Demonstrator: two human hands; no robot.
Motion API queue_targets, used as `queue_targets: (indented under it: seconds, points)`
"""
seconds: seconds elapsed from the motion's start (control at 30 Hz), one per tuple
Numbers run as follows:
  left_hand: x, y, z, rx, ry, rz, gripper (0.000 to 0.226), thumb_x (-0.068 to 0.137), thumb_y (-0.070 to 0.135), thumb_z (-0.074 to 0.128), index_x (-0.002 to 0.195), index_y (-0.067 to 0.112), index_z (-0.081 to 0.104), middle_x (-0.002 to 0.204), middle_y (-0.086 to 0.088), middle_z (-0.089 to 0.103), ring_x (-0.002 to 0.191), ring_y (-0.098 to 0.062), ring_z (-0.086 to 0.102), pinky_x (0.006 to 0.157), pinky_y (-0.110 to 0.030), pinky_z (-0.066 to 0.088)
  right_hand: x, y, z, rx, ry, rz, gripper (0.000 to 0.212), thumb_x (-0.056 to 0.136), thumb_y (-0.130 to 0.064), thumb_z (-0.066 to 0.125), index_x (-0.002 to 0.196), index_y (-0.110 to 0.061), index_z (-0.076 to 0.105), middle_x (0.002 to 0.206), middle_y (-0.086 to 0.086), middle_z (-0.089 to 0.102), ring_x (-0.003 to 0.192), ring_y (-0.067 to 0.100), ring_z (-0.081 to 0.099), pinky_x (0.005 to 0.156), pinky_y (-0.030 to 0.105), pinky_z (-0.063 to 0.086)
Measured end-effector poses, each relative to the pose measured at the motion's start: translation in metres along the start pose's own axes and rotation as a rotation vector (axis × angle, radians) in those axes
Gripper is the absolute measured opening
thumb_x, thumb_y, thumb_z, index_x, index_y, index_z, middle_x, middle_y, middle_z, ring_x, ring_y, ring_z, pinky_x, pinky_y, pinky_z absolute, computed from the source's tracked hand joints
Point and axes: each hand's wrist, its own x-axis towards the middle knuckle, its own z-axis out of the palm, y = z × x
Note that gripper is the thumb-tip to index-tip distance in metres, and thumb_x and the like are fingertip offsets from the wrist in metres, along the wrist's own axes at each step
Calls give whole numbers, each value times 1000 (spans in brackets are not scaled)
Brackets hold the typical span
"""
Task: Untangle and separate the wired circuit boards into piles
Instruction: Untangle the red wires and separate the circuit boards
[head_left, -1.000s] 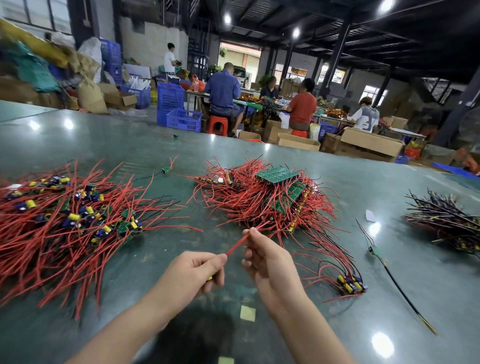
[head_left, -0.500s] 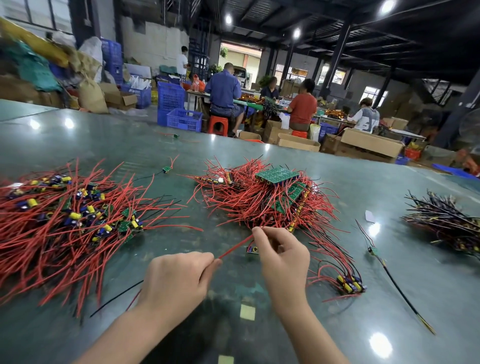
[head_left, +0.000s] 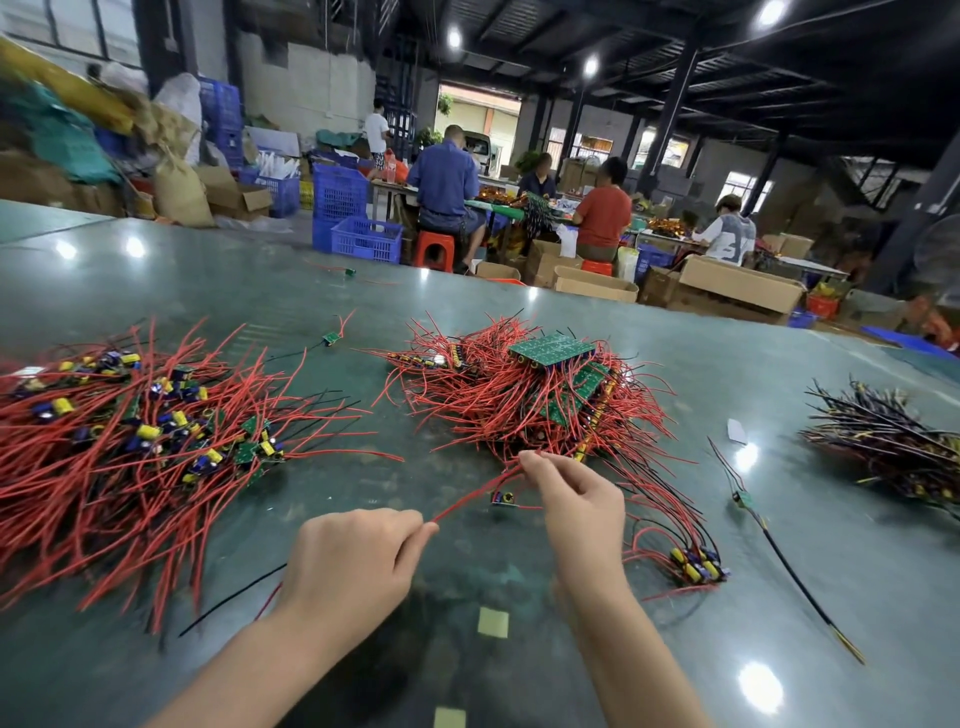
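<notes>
A tangled heap of green circuit boards with red wires (head_left: 535, 400) lies in the middle of the green table (head_left: 519, 571). A spread pile of separated boards with red wires and blue-yellow capacitors (head_left: 130, 447) covers the left side. My left hand (head_left: 348, 561) pinches the near end of one red wire (head_left: 467, 501). My right hand (head_left: 576, 499) pinches the same wire at the heap's near edge. A small board (head_left: 503, 498) lies on the table under that wire. A black wire trails out beneath my left hand.
A small cluster of boards (head_left: 696, 564) lies right of my right hand. A single board with a long black wire (head_left: 779, 551) lies further right. A dark-wired pile (head_left: 893, 447) sits at the right edge. Beyond the table, people sit among boxes and blue crates.
Both hands have moved away from me toward the middle heap, and my right hand has reached its near edge. The red wire now stretches longer between them. The black wire came into view.
</notes>
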Motion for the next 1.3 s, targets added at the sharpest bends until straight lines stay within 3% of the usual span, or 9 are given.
queue_targets:
  seconds: [0.13,0.33,0.5,0.6,0.8,1.0,1.13,1.2,1.3]
  points:
    - [1,1,-1,-65,26,-17,42,83,45,37,51,20,43,41,6,46,37,-14,50,32,-22,25,4,-4,4,625,-149,595,12,84,-10,59,73,-11,64,50,-5,54,35,3,32,38,14,26]
    - [1,-5,0,-81,45,-11,43,84,44,37,51,18,44,42,4,47,37,-15,51,33,-23,27,4,-3,2,313,-107,273,27,84,-12,64,59,-10,74,53,-4,58,41,1,42,43,12,35]
    - [3,-7,2,-174,68,-9,46,88,48,33,55,18,46,46,6,48,40,-12,49,36,-28,29,6,-10,4,799,-213,620,15,69,-14,66,58,-5,70,47,-1,53,35,5,39,41,15,38]
    - [4,-9,3,-157,73,16,44,88,46,36,54,19,45,45,5,47,38,-12,48,35,-23,24,6,-9,0,537,-153,393,18,81,-11,64,65,-6,71,50,-2,56,41,3,42,45,13,37]
    - [5,-11,4,-113,88,62,41,86,42,40,52,18,43,43,4,45,36,-11,46,37,-18,16,1,-4,-6,-268,63,-442,25,81,-12,71,60,-24,65,58,-9,61,56,0,50,55,9,36]
    - [5,-9,2,-122,56,38,41,86,44,39,54,19,41,43,5,45,37,-11,46,36,-19,18,2,-3,-4,-176,66,-361,25,81,-13,70,61,-28,67,59,-5,64,54,0,49,54,9,37]
    - [4,-19,5,-79,18,-54,44,85,46,42,52,18,47,43,4,51,41,-16,54,37,-21,24,10,-5,-7,-220,-146,-299,18,82,-14,70,68,-25,71,57,-14,66,53,-8,54,54,5,38]
    - [6,-27,5,-49,1,-146,41,83,47,46,55,17,53,47,2,57,47,-23,60,40,-23,30,17,-1,-12,-387,-162,-308,10,82,-17,70,75,-22,74,65,-15,68,63,-7,58,59,6,39]
    - [12,-41,-2,72,21,-226,39,84,39,62,53,16,54,45,-2,58,41,-29,58,42,-21,27,27,11,-21,-856,-201,-346,11,87,-26,64,90,-23,73,88,-9,69,87,11,59,76,24,44]
